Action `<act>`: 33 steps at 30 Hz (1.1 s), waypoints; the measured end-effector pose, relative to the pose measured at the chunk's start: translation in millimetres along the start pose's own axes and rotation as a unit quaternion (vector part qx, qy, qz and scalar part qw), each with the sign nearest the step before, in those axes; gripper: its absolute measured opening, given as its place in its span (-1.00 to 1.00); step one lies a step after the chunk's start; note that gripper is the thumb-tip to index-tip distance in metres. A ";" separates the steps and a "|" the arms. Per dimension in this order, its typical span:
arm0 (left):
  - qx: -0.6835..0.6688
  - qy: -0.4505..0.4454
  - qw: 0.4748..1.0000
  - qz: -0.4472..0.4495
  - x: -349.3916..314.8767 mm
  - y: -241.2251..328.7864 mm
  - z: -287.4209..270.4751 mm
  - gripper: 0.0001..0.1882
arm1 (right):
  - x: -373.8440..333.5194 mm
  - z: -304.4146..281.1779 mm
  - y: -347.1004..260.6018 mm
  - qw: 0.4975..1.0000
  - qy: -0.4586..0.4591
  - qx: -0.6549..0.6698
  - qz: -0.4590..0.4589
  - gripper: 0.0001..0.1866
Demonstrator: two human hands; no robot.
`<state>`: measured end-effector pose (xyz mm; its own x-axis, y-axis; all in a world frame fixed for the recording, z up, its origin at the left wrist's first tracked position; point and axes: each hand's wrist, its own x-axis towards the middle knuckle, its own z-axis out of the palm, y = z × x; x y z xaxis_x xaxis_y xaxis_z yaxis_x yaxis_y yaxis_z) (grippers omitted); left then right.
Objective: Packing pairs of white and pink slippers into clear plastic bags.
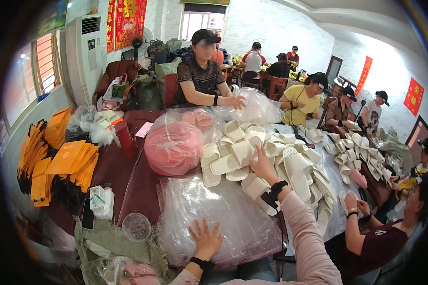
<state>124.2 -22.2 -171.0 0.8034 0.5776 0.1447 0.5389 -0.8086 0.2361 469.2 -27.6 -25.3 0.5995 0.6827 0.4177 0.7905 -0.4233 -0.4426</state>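
Note:
My left hand [207, 240] lies flat with spread fingers on a stack of clear plastic bags [190, 199] at the table's near edge. Farther forward, my right hand [265, 167] reaches into a heap of cream-white slippers [297, 171]. Its fingers are stretched out and apart, at the end of one slipper [226, 164]; whether they grip it is hard to see. Another slipper [257, 190] lies below my right wrist, partly behind the black wristband. Left of the heap sits a clear bag full of pink material [173, 147], with pink slippers [197, 118] behind it.
Orange pouches [69, 159] with black cords pile up at the left. Nearer are a phone [88, 213], a tissue pack [102, 202] and a round clear tub [137, 227]. A red container [124, 140] stands behind. Co-workers sit opposite and along the right, near more slippers [352, 149].

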 end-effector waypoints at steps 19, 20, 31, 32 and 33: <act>-0.058 0.073 0.995 0.021 -1.9 5.0 -6.0 -0.45 | 25.4 -39.0 -29.8 0.954 0.297 -0.037 0.006 0.21; -0.064 0.073 0.995 0.020 -3.3 3.5 -5.7 -0.46 | 23.1 -40.8 -39.0 0.953 0.292 -0.070 0.031 0.21; -0.253 0.083 0.963 -0.048 12.5 -19.9 3.9 -0.24 | -11.4 -0.8 -93.2 0.970 -0.028 0.074 -0.232 -0.26; -0.507 0.086 0.852 -0.098 31.9 -20.5 -11.4 -0.27 | -8.4 8.2 -92.3 0.977 -0.025 0.049 -0.207 -0.27; -0.718 0.086 0.676 -0.143 51.1 -21.5 -31.6 -0.30 | -4.8 20.1 -94.4 0.982 -0.022 0.028 -0.184 -0.27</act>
<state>145.7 28.2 -138.3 0.6103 0.7918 -0.0234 -0.2356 0.2097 0.9490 389.2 21.1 -1.4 0.2672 0.8094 0.5230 0.9440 -0.1108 -0.3109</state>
